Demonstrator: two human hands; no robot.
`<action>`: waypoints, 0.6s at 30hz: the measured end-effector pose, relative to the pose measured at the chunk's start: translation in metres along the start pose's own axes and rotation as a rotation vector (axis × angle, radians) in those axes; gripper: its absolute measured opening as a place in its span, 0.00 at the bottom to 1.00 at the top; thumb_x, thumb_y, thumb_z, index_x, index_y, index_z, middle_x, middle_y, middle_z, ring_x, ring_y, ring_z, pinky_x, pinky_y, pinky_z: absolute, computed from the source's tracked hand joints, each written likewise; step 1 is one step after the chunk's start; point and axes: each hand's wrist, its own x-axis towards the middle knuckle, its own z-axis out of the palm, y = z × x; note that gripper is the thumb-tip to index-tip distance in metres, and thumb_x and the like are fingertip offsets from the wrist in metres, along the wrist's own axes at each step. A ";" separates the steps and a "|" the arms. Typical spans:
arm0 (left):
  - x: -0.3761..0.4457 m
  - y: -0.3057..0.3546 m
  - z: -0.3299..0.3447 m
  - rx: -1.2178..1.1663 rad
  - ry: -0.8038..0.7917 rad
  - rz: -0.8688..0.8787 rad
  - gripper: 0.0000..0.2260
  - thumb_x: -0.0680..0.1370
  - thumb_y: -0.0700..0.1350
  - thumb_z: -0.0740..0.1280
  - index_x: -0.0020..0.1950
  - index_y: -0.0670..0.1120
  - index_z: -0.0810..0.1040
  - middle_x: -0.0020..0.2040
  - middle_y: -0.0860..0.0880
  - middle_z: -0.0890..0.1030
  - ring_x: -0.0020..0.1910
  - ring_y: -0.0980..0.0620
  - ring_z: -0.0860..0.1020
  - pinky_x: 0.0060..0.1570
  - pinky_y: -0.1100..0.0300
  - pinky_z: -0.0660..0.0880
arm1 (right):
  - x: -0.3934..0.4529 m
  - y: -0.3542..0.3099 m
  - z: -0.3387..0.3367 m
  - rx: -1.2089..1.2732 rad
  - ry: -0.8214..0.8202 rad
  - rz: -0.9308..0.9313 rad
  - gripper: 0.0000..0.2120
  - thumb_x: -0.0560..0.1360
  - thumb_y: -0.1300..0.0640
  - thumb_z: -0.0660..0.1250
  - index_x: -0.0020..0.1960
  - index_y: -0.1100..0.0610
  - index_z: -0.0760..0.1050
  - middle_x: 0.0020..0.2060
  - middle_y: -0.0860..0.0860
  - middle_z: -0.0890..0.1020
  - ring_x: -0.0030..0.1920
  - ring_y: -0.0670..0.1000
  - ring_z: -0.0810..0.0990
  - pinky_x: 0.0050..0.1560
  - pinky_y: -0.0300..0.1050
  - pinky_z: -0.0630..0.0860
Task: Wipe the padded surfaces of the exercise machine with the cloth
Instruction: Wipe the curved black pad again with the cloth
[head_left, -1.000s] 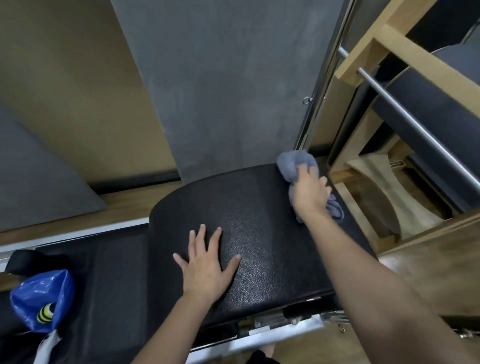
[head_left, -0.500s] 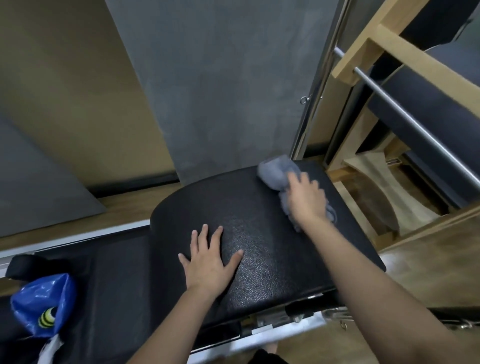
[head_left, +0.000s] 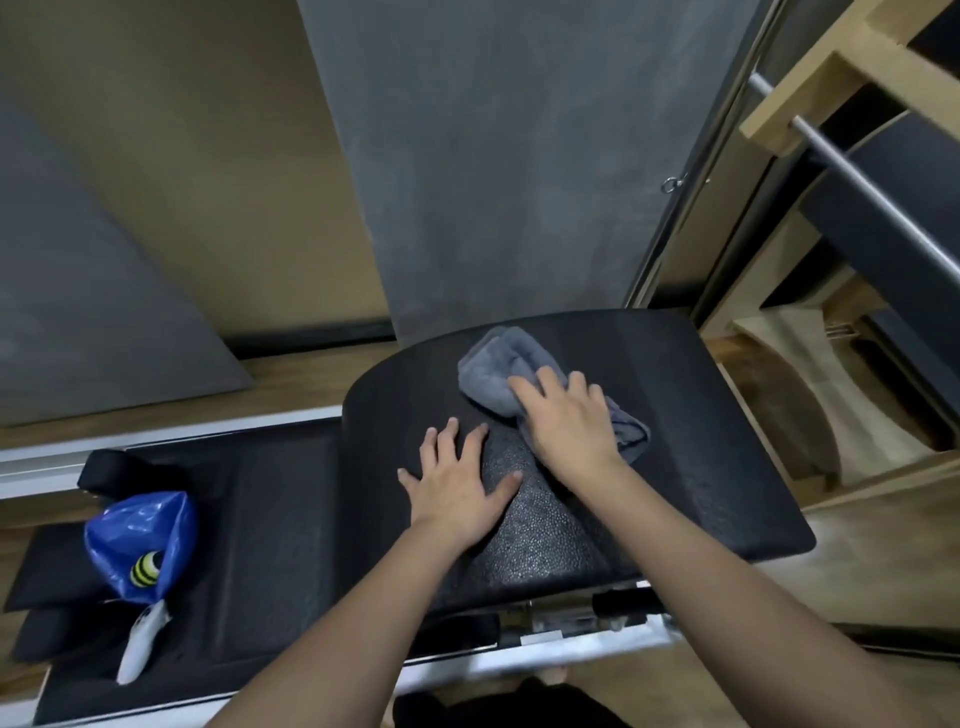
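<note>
A curved black padded box (head_left: 701, 441) lies across the exercise machine, and a flat black padded carriage (head_left: 270, 519) stretches to its left. A crumpled grey cloth (head_left: 493, 374) rests on top of the curved pad near its far edge. My right hand (head_left: 566, 421) presses down on the cloth and covers its middle, fingers pointing left. My left hand (head_left: 457, 483) lies flat on the pad just beside and below it, fingers spread, holding nothing.
A blue plastic bag (head_left: 140, 540) with a white spray bottle (head_left: 140, 644) sits on the carriage at the left. Wooden equipment with a metal bar (head_left: 857, 182) stands at the right. A grey wall panel (head_left: 493, 156) rises behind the pad.
My right hand has slid the cloth leftward along the pad's far edge, from its right end toward the middle. My left hand has stayed flat on the pad.
</note>
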 end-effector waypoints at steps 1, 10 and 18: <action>0.000 -0.002 -0.001 0.002 -0.002 0.008 0.35 0.74 0.73 0.54 0.77 0.61 0.53 0.81 0.52 0.48 0.80 0.46 0.44 0.70 0.28 0.54 | 0.002 0.010 0.000 0.028 0.002 0.030 0.19 0.76 0.50 0.67 0.66 0.48 0.70 0.56 0.55 0.76 0.46 0.62 0.74 0.43 0.55 0.71; -0.002 -0.017 -0.014 0.009 -0.059 0.067 0.32 0.75 0.71 0.54 0.78 0.65 0.51 0.81 0.55 0.48 0.80 0.49 0.45 0.71 0.34 0.58 | 0.042 0.120 0.004 0.213 -0.139 0.857 0.12 0.81 0.53 0.59 0.64 0.52 0.65 0.63 0.60 0.69 0.61 0.67 0.68 0.58 0.66 0.68; 0.003 -0.013 -0.009 0.043 0.003 0.054 0.32 0.74 0.73 0.54 0.76 0.65 0.55 0.80 0.53 0.52 0.78 0.47 0.50 0.65 0.34 0.61 | 0.024 -0.006 -0.002 -0.023 -0.002 0.203 0.22 0.71 0.55 0.71 0.64 0.50 0.72 0.56 0.55 0.77 0.48 0.62 0.73 0.44 0.55 0.71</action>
